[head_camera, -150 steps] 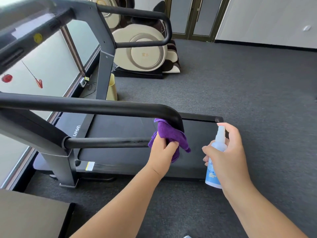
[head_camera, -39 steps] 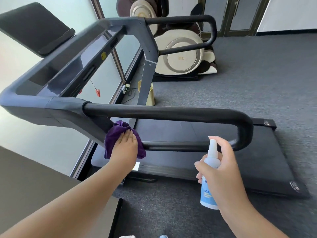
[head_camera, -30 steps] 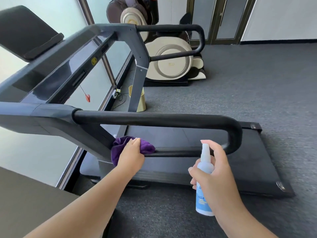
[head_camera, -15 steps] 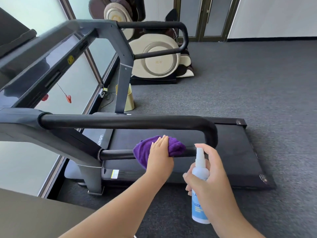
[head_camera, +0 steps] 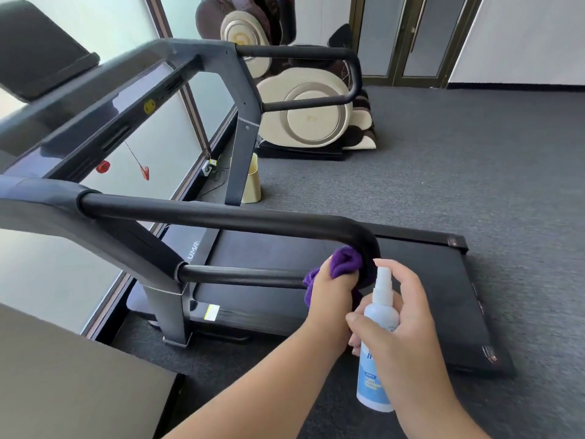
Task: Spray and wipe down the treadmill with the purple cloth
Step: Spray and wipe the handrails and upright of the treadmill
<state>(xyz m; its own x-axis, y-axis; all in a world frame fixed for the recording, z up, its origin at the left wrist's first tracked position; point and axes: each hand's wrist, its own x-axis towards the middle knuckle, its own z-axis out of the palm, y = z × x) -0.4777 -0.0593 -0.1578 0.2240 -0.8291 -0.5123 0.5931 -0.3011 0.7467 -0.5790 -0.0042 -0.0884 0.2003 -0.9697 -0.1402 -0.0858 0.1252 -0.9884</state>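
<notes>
— Where is your left hand [head_camera: 329,299] right now?

— You have it wrapped around the bunched purple microfibre cloth [head_camera: 343,264], fingers curled into the fabric, and you press the cloth against the inner side of the bend where the near black padded handrail [head_camera: 221,217] of the dark grey treadmill [head_camera: 427,280] curves down to meet the lower bar. Part of the cloth hangs below your wrist, on the left of it.

— And the right hand?

— Your right hand [head_camera: 402,324] grips the white plastic spray bottle with the blue label [head_camera: 376,340], held upright just beside your left wrist. The thumb lies across the front of the bottle, the forefinger arches over the white nozzle, and the remaining fingers curl round the back (their tips are hidden behind the bottle, so you cannot tell how tightly they close). The nozzle sits close to the cloth and the rail's bend; whether they touch cannot be told.

— What lies around you?

— The treadmill's black running belt stretches to the right under both your hands, on grey carpet [head_camera: 459,172]. Beyond the far handrail stands a cream and brown massage chair [head_camera: 304,115], and a small pale yellow bin [head_camera: 252,182] stands by the far upright. A red safety clip on a cord [head_camera: 144,171] hangs from the console. A flat grey surface [head_camera: 72,375] fills the lower left corner.
</notes>
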